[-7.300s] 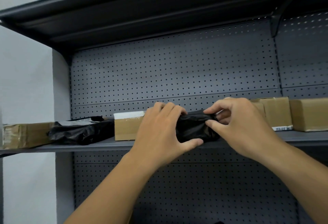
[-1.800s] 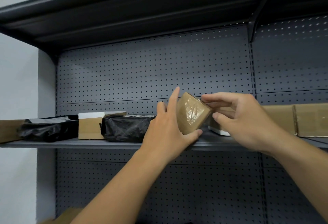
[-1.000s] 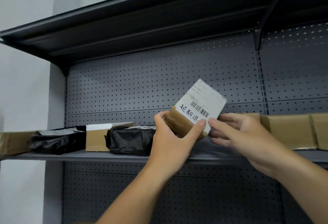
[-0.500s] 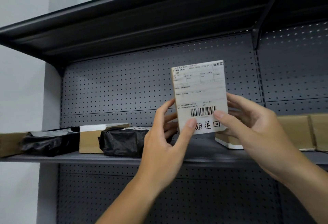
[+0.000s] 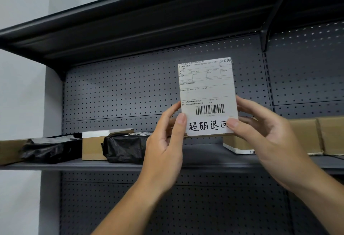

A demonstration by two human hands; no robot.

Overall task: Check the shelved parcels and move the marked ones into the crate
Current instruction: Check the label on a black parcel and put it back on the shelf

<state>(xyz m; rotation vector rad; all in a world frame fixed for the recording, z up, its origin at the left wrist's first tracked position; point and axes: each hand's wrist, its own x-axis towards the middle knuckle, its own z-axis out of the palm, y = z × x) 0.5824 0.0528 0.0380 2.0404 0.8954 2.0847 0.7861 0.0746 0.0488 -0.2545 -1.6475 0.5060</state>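
I hold a small cardboard parcel (image 5: 206,89) upright in front of the shelf, its white shipping label facing me. The label shows a barcode and black handwritten characters along its bottom strip. My left hand (image 5: 163,147) grips the parcel's lower left edge, thumb on the label. My right hand (image 5: 268,141) grips the lower right edge, thumb on the handwritten strip. Both hands are just above the grey shelf board (image 5: 202,158). No crate is in view.
On the shelf to the left lie a black bagged parcel (image 5: 124,148), a cardboard box with a white top (image 5: 95,145), another black bag (image 5: 48,149) and a brown box (image 5: 9,151). Cardboard boxes (image 5: 305,134) stand at the right. A dark upper shelf (image 5: 149,16) overhangs.
I lifted the box off the shelf and turned it until the label faces me upright. Over the last half second it has stayed raised and nearly still.
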